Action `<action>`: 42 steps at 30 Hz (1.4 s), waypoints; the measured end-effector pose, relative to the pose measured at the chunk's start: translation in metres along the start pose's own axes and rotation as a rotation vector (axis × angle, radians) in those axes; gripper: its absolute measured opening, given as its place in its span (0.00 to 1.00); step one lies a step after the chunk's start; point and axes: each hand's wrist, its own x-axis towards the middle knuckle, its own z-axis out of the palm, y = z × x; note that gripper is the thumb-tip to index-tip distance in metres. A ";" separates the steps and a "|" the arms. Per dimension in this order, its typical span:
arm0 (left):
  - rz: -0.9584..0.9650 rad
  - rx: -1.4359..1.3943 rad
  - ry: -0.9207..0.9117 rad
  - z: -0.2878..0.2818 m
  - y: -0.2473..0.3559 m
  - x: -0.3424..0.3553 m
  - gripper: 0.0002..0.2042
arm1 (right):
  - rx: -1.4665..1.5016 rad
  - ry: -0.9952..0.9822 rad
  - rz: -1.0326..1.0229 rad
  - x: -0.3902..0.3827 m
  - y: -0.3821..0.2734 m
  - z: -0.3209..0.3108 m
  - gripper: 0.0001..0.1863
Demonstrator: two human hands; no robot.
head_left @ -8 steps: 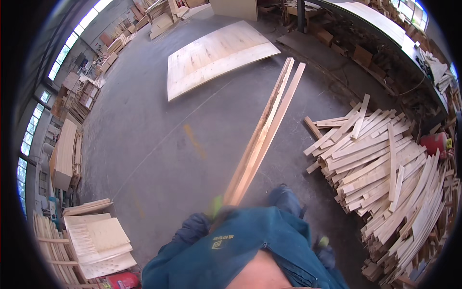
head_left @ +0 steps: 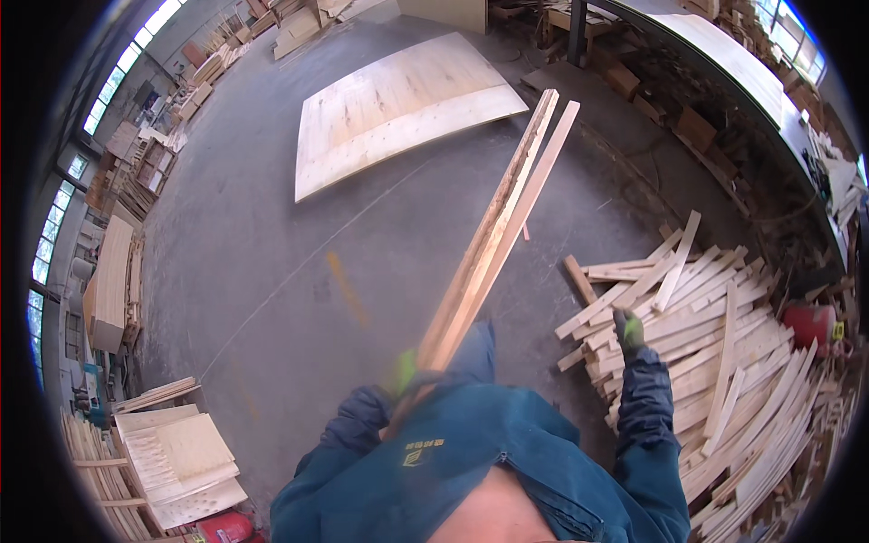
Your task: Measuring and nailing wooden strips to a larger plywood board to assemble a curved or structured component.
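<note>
Down the middle of the head view, two long boards are slanting from the person's jacket toward the upper right, lying side by side and parting slightly at their far ends; the left one is showing a rough, brown edge. At their near end, the left hand, wearing a bright green glove, is gripping them close to the body; its fingers are blurring and partly hiding, but they are closing on the wood. Off to the right, the right hand, gloved in green and dark grey, is hanging over the left side of a heap of pale strips; whether its fingers are spreading, pinching or touching a strip, I cannot tell. Beyond the boards, a broad plywood sheet is lying on the grey floor. A red tank is standing beside the heap, and stacked panels are occupying the lower left.
</note>
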 end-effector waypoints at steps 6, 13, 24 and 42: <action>-0.025 0.050 -0.048 -0.297 0.280 0.687 0.40 | -0.014 -0.419 -0.287 0.695 -0.410 0.219 0.34; -0.059 -0.179 -0.182 -0.618 0.745 1.452 0.40 | 0.941 -0.838 0.134 1.428 -0.872 0.353 0.44; -0.129 0.028 -0.123 -0.658 1.328 2.382 0.40 | 1.674 -0.615 0.347 2.507 -1.083 0.169 0.46; -0.596 -0.052 -0.237 -1.129 1.854 3.563 0.38 | 1.580 -0.558 0.339 4.145 -1.576 0.026 0.48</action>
